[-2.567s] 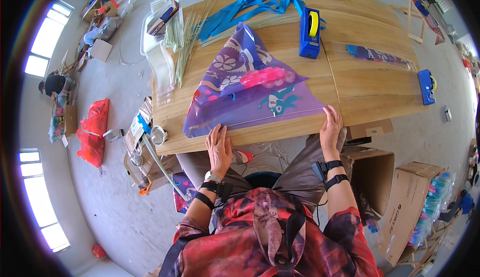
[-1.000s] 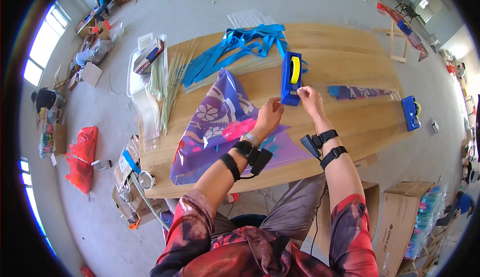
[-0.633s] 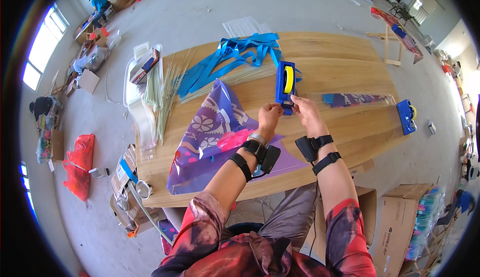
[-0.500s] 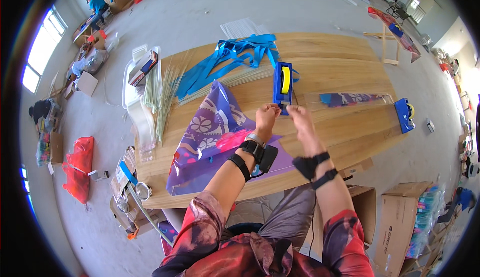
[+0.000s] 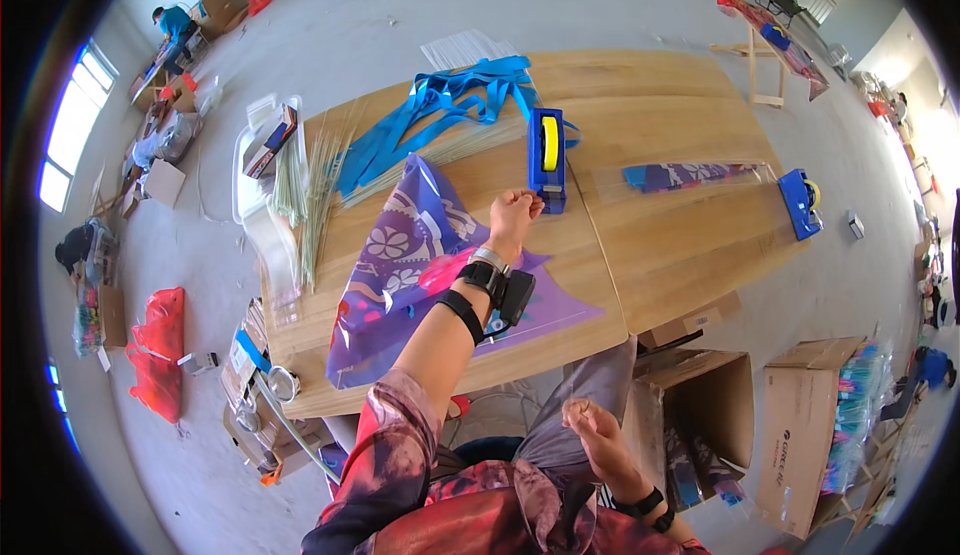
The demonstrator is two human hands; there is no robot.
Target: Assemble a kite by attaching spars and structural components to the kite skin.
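Our right hand (image 5: 598, 435) has withdrawn from the blue tape dispenser (image 5: 547, 160) at one o'clock to five, half-curled; only our left hand (image 5: 512, 223) remains there, fingertips pinched, on what we cannot tell. The purple sheet (image 5: 395, 265) lies toward eight on the desk (image 5: 690, 235).

This is a workshop for light handcraft: a wooden worktop (image 5: 690, 105) carries a blue tape dispenser (image 5: 548, 155), thin sticks (image 5: 322, 195), blue ribbon (image 5: 425, 130) and a printed purple sheet (image 5: 400, 245), cardboard boxes (image 5: 798, 430) stand on the grey floor (image 5: 310, 35), and a person in blue (image 5: 176, 27) sits farther off.
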